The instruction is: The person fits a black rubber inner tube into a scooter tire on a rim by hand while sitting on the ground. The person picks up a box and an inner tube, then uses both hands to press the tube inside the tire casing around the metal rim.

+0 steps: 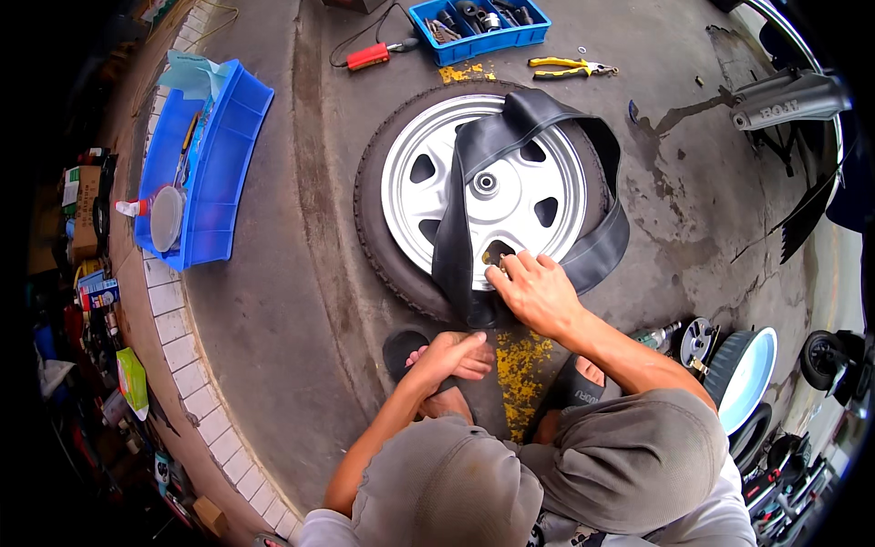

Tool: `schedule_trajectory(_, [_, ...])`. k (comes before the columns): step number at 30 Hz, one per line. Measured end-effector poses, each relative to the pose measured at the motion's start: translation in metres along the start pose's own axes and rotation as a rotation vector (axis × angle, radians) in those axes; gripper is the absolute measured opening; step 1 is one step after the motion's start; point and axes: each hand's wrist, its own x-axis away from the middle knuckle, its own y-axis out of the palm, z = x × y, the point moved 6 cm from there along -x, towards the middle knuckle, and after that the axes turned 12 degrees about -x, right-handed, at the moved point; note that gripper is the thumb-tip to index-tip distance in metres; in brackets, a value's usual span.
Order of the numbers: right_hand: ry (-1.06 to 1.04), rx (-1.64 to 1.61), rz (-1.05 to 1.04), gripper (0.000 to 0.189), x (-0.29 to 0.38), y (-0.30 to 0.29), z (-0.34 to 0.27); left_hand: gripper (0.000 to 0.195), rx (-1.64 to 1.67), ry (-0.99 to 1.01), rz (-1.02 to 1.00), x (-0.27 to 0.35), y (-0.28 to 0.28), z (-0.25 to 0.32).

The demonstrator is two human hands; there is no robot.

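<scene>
A silver cast wheel (424,123) with a black tyre (383,253) around it lies flat on the concrete floor. A black rubber inner tube (454,239), deflated and folded over, lies loosely across the wheel's right half and spills past the tyre's right edge. My right hand (533,287) is over the lower rim, its fingers bent around a small brassy piece (504,265), perhaps a valve stem; only its top shows. My left hand (456,355) is below the tyre, above my left foot, fingers apart and holding nothing.
Yellow-handled pliers (567,68), a red-handled tool (372,56) and a blue tray of sockets (478,44) lie beyond the wheel. A blue bin (219,178) stands left, by a tiled kerb. Right are a grey fork leg (786,109), a power tool (656,336) and a basin (742,372).
</scene>
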Motion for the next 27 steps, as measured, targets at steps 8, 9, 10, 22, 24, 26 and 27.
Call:
schedule_trajectory(8, [0.104, -0.086, 0.061, 0.029, 0.010, 0.004, 0.011, 0.036, -0.475, 0.803, 1.009, 0.076, -0.040, 0.186])
schedule_trajectory(9, [0.112, -0.105, 0.048, 0.030, 0.008, 0.006, 0.010, 0.059, -0.699, 0.838, 1.104, 0.068, -0.037, 0.211])
schedule_trajectory(10, [0.099, -0.108, 0.048, 0.030, 0.004, 0.007, 0.008, 0.070, -0.963, 0.854, 1.198, 0.055, -0.031, 0.229])
schedule_trajectory(22, [0.114, -0.321, 0.046, 0.041, 0.013, -0.012, 0.011, 0.023, -0.573, 0.618, 1.401, 0.042, -0.152, 0.181])
schedule_trajectory(24, [0.130, -0.340, -0.021, 0.044, 0.021, -0.013, 0.020, 0.023, -0.431, 0.637, 1.447, 0.042, -0.156, 0.172])
schedule_trajectory(26, [0.060, -0.314, 0.001, 0.049, 0.031, -0.019, 0.024, 0.020, -0.420, 0.631, 1.436, 0.039, -0.161, 0.166])
schedule_trajectory(27, [0.080, -0.277, -0.066, 0.060, 0.039, -0.018, 0.028, 0.019, -0.323, 0.674, 1.420, 0.039, -0.166, 0.161])
